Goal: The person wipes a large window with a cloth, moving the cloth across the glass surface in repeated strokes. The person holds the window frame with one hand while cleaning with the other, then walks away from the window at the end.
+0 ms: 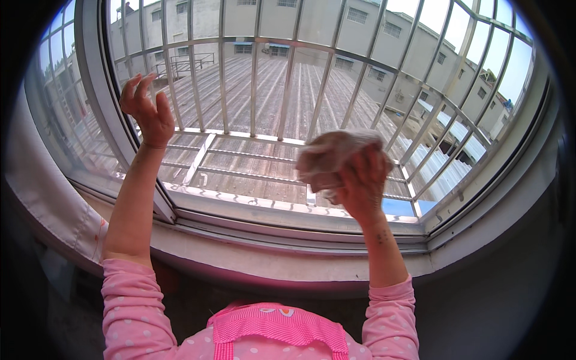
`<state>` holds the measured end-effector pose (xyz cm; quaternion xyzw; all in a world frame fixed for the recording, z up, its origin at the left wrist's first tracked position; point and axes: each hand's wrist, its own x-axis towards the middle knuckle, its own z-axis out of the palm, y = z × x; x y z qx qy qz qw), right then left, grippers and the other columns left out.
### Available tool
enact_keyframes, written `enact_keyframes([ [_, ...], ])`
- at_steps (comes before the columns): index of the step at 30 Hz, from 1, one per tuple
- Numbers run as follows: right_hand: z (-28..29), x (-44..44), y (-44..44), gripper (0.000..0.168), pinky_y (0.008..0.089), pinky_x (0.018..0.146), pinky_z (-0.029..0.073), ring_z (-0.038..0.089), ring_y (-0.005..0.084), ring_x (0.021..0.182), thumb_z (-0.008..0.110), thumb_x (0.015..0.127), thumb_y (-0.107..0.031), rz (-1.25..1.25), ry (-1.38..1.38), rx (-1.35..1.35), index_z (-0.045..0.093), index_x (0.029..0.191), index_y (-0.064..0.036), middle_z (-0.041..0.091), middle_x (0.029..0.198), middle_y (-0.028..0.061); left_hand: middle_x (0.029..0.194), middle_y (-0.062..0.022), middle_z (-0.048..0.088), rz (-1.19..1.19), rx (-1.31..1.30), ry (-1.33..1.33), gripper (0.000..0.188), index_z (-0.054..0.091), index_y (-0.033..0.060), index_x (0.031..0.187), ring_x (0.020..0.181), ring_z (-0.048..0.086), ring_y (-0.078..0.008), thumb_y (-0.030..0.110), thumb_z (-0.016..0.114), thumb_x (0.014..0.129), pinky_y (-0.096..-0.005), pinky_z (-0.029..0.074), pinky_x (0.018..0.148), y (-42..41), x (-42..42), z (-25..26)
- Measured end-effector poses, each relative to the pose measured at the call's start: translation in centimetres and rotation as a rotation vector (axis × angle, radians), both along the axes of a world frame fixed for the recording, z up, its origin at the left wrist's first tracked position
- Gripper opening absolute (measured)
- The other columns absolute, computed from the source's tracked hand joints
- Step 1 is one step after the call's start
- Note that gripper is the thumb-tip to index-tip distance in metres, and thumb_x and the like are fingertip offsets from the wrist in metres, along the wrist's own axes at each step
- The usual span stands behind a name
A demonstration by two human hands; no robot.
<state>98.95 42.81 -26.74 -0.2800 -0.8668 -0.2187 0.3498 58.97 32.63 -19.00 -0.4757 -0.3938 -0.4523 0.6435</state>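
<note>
My right hand (366,182) grips a bunched, greyish-pink cloth (335,155), blurred as if in motion. It is raised in front of the window opening, and I cannot tell whether the cloth touches a pane. My left hand (150,112) is lifted at the left, beside the upright metal frame of the sliding window (101,90). Its fingers are bent and apart, with nothing held in them. Whether those fingertips rest on the frame or on glass is not clear. Below both hands runs the window's lower track (292,236).
Outside stand the metal bars of a window cage (288,90), with a corrugated roof (265,99) and grey buildings (310,27) beyond. A pale sill (270,258) curves along the front. White curtain fabric (49,198) hangs at the left. I wear a pink apron (279,321).
</note>
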Motion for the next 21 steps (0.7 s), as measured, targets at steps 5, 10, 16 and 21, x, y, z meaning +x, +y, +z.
enact_keyframes([
  [5,-3.9,10.3,3.8,0.047,0.0493,0.108,0.026,0.035,0.0385,0.129,0.057,0.086,-0.027,-0.112,0.333,0.121,0.050,0.128,-0.007,0.042,0.136,0.0178,0.125,-0.0119,0.043,-0.010,0.004,-0.001,0.035,0.050,0.0072,0.123,0.121,0.034,-0.0266,0.030,0.044,0.096,-0.0396,0.022,0.101,0.1,0.0,-0.1],
  [10,-8.2,19.2,8.5,0.057,0.0415,0.112,0.021,0.029,0.0337,0.136,0.051,0.094,-0.019,-0.181,0.661,0.115,0.027,0.143,-0.003,0.029,0.147,0.0183,0.126,-0.0119,0.041,-0.033,0.004,0.012,0.035,0.048,0.0062,0.124,0.121,0.033,-0.0268,0.027,0.045,0.096,-0.0392,0.022,0.101,0.5,0.2,0.0],
  [16,-6.7,15.9,9.8,0.057,0.0367,0.109,0.024,0.034,0.0282,0.131,0.052,0.097,-0.020,0.051,1.091,0.015,0.025,0.143,0.000,0.030,0.145,0.0180,0.126,-0.0118,0.041,-0.044,-0.002,-0.001,0.035,0.049,0.0064,0.124,0.121,0.032,-0.0269,0.028,0.046,0.096,-0.0392,0.022,0.102,0.4,0.0,-0.2],
  [21,-4.2,6.5,6.5,0.056,0.0447,0.112,0.016,0.025,0.0363,0.136,0.051,0.094,-0.018,0.108,0.838,0.006,0.029,0.143,-0.001,0.028,0.146,0.0220,0.126,-0.0121,0.040,-0.055,-0.008,0.004,0.036,0.049,0.0064,0.124,0.121,0.031,-0.0273,0.029,0.046,0.096,-0.0392,0.022,0.102,0.4,0.0,-0.2],
])
